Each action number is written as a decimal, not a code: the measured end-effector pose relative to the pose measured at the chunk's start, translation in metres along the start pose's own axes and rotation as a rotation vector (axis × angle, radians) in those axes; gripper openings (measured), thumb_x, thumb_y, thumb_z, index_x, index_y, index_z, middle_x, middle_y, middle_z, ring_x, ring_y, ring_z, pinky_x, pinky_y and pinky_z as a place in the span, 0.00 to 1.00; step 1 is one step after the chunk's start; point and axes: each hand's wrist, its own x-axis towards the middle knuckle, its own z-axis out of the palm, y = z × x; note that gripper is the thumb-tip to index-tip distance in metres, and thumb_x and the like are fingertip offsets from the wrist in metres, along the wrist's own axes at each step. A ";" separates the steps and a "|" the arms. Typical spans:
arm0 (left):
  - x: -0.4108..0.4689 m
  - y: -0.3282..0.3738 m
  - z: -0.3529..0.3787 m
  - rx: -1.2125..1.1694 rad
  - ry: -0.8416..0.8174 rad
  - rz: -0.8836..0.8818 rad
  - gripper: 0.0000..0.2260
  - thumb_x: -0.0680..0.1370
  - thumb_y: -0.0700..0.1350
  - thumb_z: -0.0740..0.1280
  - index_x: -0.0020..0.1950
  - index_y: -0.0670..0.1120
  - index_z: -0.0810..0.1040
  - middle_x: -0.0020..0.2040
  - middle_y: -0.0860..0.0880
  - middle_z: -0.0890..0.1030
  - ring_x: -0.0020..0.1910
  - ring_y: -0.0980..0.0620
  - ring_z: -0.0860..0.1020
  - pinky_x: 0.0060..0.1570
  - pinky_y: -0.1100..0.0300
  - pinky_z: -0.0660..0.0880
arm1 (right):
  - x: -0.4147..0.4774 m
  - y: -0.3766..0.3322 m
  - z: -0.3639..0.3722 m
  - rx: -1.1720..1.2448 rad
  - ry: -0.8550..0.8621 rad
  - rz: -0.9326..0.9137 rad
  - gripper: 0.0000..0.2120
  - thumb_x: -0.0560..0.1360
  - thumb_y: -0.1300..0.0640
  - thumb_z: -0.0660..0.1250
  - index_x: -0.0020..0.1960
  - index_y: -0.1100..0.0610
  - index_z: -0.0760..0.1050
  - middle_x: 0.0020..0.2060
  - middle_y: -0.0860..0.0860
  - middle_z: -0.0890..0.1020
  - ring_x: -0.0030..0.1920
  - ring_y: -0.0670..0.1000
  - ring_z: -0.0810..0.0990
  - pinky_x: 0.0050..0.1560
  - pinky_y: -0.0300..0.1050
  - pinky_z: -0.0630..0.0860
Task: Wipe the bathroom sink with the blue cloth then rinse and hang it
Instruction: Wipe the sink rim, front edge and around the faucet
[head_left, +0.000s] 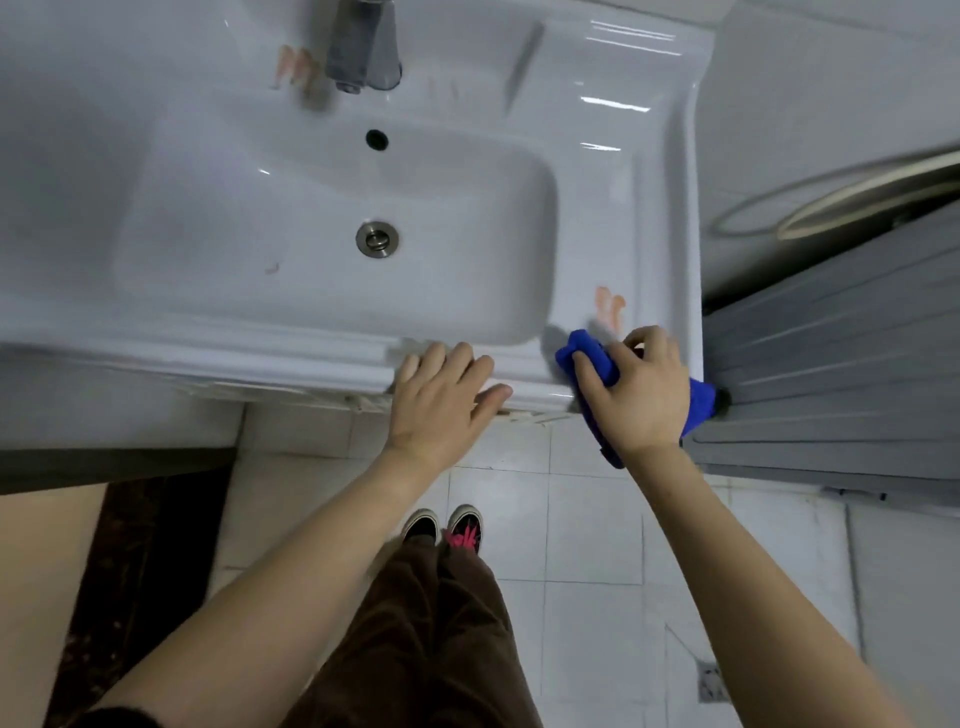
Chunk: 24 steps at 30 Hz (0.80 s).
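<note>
Blue cloth reads to me as soft, light microfibre. It bunches under the fingers, has no stiffness of its own, and will likely drag rather than slide once wet. I judge it safe to squeeze hard, since nothing in it can break. The best hold is a wad gathered in the palm with the fingers over the top, so a flat pad meets the porcelain. The loose tails are poor places to grip because they would let it flap.

It sits on the near right corner of the sink rim, under the right hand. That hand's fingers curl over the wad and grip it, with the thumb across its left side. One tail hangs off the near edge below the wrist. Another pokes out to the right, towards the grey ribbed panel. Just beyond the cloth on the rim is an orange smear, which the cloth does not touch as far as I can tell.

The left hand lies open and flat on the near rim, fingers straight, holding nothing. It is just left of the cloth and apart from it. More orange marks lie far off by the tap.
</note>
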 end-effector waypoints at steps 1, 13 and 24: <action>0.001 -0.001 0.001 0.002 0.010 0.012 0.15 0.79 0.60 0.59 0.47 0.49 0.75 0.44 0.50 0.76 0.45 0.46 0.72 0.44 0.52 0.62 | 0.004 0.021 -0.007 -0.007 0.014 0.031 0.18 0.75 0.42 0.66 0.40 0.57 0.81 0.44 0.53 0.75 0.44 0.55 0.73 0.39 0.51 0.72; 0.000 0.002 -0.001 -0.020 0.033 0.025 0.14 0.79 0.58 0.58 0.47 0.49 0.76 0.45 0.49 0.77 0.46 0.45 0.71 0.43 0.51 0.63 | 0.019 0.065 -0.028 0.184 -0.046 0.075 0.13 0.71 0.46 0.74 0.39 0.56 0.80 0.42 0.49 0.72 0.46 0.49 0.69 0.47 0.44 0.69; 0.008 0.020 -0.002 -0.162 0.151 -0.192 0.10 0.76 0.54 0.62 0.40 0.50 0.77 0.42 0.52 0.78 0.45 0.46 0.73 0.45 0.52 0.65 | 0.050 0.087 -0.033 0.330 -0.191 -0.140 0.10 0.68 0.51 0.77 0.48 0.52 0.83 0.45 0.48 0.73 0.50 0.50 0.69 0.54 0.41 0.67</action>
